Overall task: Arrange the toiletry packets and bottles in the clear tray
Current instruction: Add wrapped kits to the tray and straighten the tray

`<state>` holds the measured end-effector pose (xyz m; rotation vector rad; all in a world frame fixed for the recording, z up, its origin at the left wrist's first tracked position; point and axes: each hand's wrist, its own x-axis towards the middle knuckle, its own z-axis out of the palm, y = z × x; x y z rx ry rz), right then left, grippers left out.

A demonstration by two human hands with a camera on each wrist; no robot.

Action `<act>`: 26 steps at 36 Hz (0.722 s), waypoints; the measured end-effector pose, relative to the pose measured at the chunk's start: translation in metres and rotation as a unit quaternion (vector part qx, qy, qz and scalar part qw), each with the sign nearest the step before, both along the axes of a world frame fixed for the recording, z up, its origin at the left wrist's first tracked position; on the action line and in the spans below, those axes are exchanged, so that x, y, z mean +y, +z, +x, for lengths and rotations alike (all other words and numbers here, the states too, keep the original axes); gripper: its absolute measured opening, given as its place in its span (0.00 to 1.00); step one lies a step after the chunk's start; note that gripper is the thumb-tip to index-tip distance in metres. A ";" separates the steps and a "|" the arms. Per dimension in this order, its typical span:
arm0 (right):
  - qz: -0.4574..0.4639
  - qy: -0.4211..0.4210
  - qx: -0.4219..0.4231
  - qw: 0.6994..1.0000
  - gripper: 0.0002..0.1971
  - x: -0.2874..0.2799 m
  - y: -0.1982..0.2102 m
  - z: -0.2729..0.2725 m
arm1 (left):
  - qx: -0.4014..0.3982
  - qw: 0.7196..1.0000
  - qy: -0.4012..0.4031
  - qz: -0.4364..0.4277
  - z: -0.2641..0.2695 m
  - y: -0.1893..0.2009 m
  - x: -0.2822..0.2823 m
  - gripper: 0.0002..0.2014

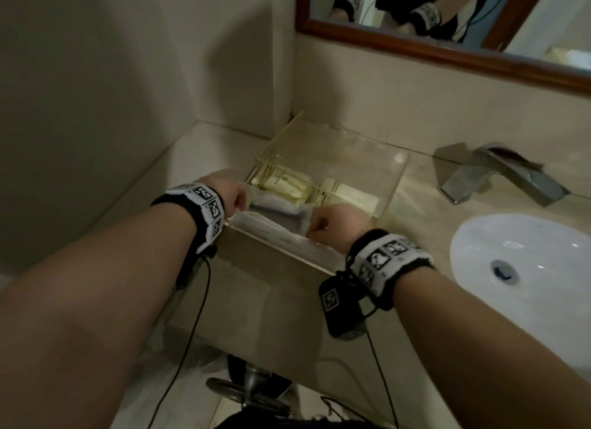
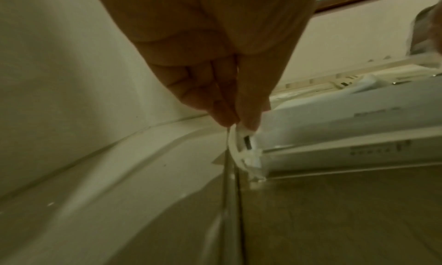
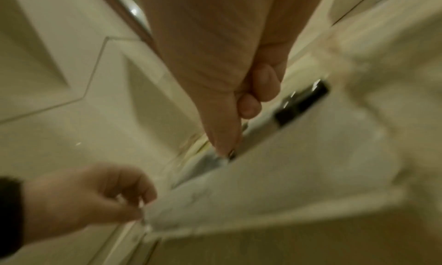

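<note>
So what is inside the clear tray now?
In the tray: yellowish packets at the back and white packets in front, pinched by the left hand and right hand. Anything beneath the packets is covered. No bottle shows.

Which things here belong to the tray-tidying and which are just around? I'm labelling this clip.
Job:
clear tray
white packets, one pinched by the left hand and right hand
yellow packets

Just around:
faucet
sink
mirror
</note>
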<state>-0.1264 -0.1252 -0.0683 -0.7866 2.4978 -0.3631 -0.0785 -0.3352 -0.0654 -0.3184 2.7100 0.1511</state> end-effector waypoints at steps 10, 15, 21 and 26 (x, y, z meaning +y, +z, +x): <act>0.045 -0.048 -0.041 0.997 0.10 0.052 -0.002 -0.016 | 0.001 0.993 -0.099 0.059 -0.014 0.000 0.056 0.18; 0.037 -0.042 -0.034 0.998 0.10 0.064 -0.011 -0.005 | -0.013 0.989 -0.141 0.045 -0.015 -0.007 0.081 0.12; -0.004 -0.044 -0.030 0.999 0.11 0.060 -0.023 0.008 | -0.018 0.993 -0.113 0.033 -0.013 -0.011 0.089 0.11; -0.025 -0.074 -0.050 0.996 0.20 0.062 -0.027 0.010 | -0.010 0.995 -0.096 0.037 -0.011 -0.014 0.091 0.11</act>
